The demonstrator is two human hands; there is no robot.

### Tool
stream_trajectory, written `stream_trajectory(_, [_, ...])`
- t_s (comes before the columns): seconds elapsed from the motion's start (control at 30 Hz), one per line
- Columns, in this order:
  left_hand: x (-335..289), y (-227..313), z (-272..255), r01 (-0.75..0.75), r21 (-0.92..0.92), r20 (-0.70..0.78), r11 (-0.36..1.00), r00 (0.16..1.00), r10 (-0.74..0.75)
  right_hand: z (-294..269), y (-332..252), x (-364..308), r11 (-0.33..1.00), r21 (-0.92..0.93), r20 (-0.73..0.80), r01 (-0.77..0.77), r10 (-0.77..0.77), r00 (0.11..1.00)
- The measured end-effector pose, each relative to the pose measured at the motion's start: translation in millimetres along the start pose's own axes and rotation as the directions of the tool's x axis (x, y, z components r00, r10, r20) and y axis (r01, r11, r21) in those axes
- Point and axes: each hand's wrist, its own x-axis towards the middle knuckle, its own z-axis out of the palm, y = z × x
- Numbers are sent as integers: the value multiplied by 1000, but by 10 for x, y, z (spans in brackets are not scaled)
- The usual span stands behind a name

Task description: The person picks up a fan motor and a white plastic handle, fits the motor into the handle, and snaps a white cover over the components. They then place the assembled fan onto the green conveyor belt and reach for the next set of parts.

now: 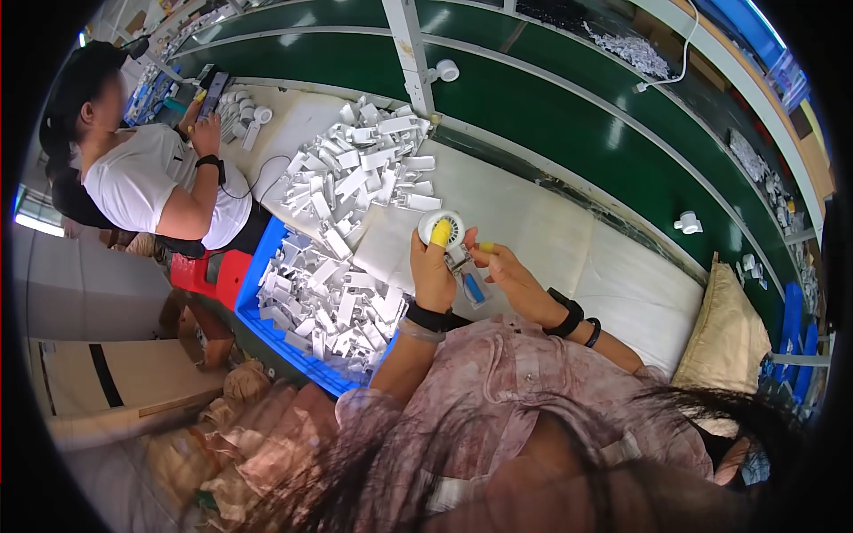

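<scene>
My left hand is closed round a small white handheld fan, its round grille facing up and my yellow-covered thumb lying over the grille. Below the head, the fan's handle is opened up, with a blue cylindrical battery showing in it. My right hand is at the fan's neck, thumb and fingers pinched together, a yellow cover on one finger. Whatever sits in that pinch is too small to make out. Just left of my hands lies a large pile of white plastic handle parts on the table.
A blue crate full of similar white parts stands against the table's near edge. At the left, a co-worker handles a dark object near several white fan heads. A green conveyor belt with scattered fan heads runs behind the table; a tan sack leans right.
</scene>
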Motion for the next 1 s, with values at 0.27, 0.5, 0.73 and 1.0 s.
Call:
stream_trajectory(0.27, [82,-58,-731,-55,-40,-264,998,964,42,518,79,322,490,-763,290,422,-324,900])
stream_trajectory(0.5, [-37,323,-1399,-110,-76,-432,991,900,67,296,794,1601,436,-872,26,220,-409,912])
stream_trajectory(0.73, [-53,586,-1546,-181,-153,-481,971,872,87,124,1202,2169,290,-947,45,139,-308,950])
stream_trajectory(1.0, [160,503,-1429,-117,-100,-407,988,911,67,-307,1526,1384,770,-635,-158,56,-200,967])
